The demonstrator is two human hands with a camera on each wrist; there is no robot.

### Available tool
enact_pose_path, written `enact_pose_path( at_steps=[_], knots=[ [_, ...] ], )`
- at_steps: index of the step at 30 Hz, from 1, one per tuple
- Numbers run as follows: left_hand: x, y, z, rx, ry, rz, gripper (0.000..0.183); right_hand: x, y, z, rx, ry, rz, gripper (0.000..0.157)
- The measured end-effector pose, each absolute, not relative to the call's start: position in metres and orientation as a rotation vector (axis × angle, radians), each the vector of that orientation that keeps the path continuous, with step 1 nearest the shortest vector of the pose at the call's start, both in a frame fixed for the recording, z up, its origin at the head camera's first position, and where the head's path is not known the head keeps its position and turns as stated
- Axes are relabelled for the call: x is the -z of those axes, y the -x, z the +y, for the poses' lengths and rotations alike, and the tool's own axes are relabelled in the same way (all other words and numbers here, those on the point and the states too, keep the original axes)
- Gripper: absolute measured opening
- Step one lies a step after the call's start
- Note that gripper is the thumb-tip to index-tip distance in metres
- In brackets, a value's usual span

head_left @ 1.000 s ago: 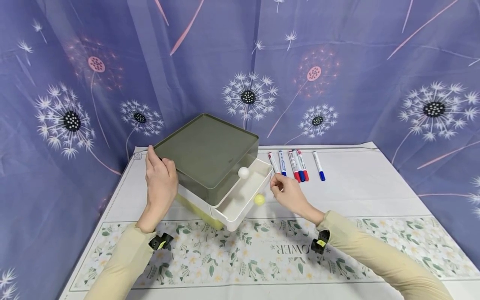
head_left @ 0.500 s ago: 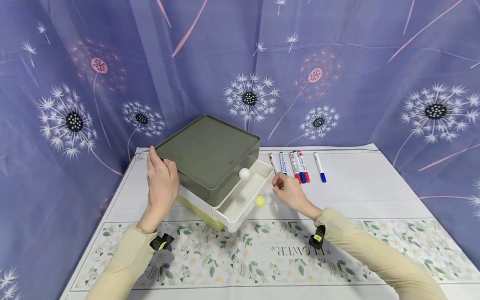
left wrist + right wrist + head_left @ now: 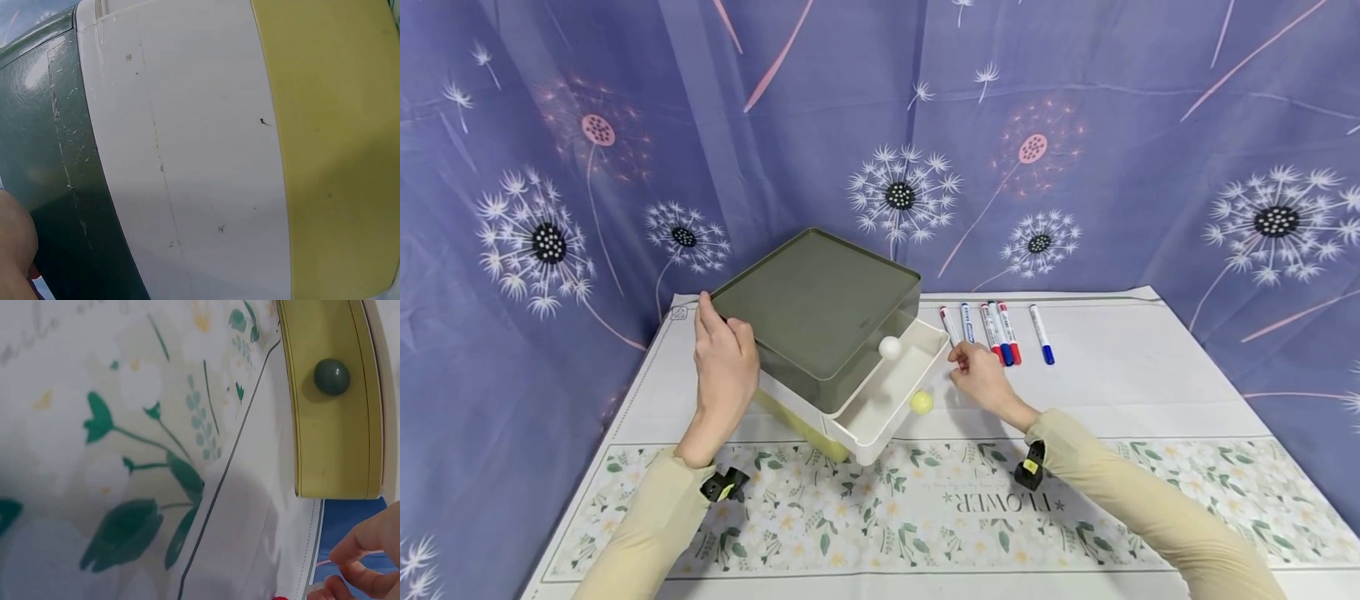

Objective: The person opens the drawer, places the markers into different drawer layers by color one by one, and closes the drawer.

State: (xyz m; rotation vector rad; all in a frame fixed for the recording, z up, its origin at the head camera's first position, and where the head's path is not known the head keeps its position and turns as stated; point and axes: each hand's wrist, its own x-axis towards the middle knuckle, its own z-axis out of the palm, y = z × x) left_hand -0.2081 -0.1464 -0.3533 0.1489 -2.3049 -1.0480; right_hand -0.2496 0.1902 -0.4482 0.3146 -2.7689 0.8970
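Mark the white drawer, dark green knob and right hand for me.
White drawer (image 3: 891, 383), head view: bare inside floor.
Dark green knob (image 3: 332, 377), right wrist view: rounded front.
Right hand (image 3: 988, 380), head view: back of hand.

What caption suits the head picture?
Left hand against a boxy green-white-yellow plastic cabinet, right hand near its open white drawer.

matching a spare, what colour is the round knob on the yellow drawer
Dark green; the knob shows best in the right wrist view.
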Motion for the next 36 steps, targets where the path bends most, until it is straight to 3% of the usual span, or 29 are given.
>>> enact_pose_path(
  at_steps=[14, 36],
  knots=[
    [0.354, 0.207, -0.147, 1.07, -0.147, -2.325, 0.056, 0.459, 0.26, 0.194, -0.797, -0.271, -2.784, 0.025],
    [0.355, 0.209, -0.147, 1.062, -0.139, -2.3, 0.055, 0.46, 0.273, 0.203, -0.693, -0.2, -2.842, 0.018]
  ],
)
